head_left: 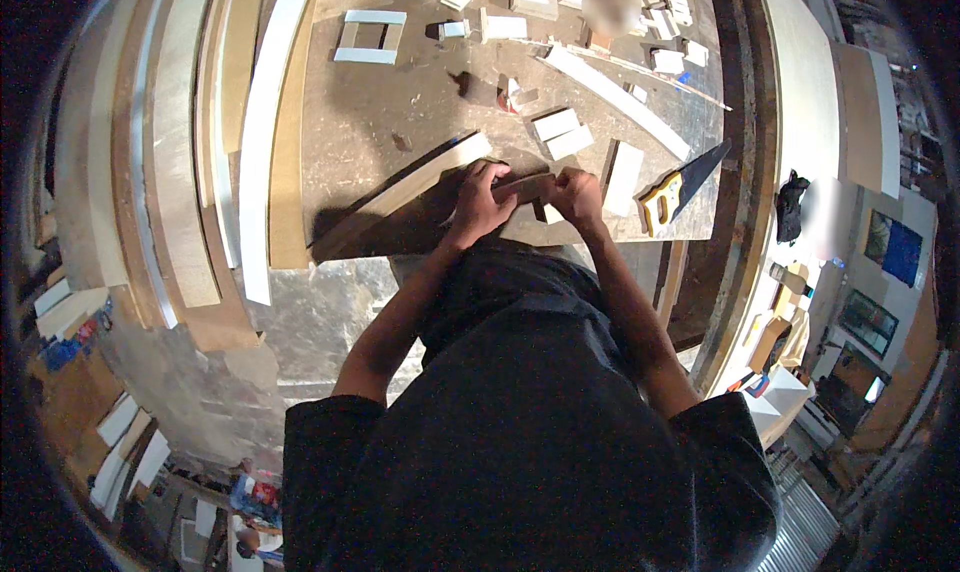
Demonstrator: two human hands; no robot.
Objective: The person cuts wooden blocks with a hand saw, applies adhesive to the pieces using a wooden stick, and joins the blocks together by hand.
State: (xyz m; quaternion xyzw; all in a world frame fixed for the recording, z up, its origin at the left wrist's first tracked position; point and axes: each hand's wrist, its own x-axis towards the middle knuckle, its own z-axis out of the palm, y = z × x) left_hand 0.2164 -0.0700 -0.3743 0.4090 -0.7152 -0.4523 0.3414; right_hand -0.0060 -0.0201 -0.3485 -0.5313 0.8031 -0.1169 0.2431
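Note:
Both my hands are close together near the front edge of the wooden workbench (400, 102). A short brown piece of wood (528, 188) spans the gap between them. My left hand (482, 206) is curled around its left end, thumb toward the piece. My right hand (578, 196) is closed in a pinch at its right end. Just left of my left hand, a long wooden strip (440, 168) lies slanted on the bench. A small pale block (547, 212) sits beneath the held piece, partly hidden. The hand saw (686, 188), with a yellow handle, rests to the right.
Two pale blocks (563, 132) and a flat board (623, 177) lie beyond my right hand. A long white strip (618, 102) slants across the bench. Farther back are a small rectangular frame (370, 36) and several offcuts (503, 26). Long boards (275, 122) line the left side.

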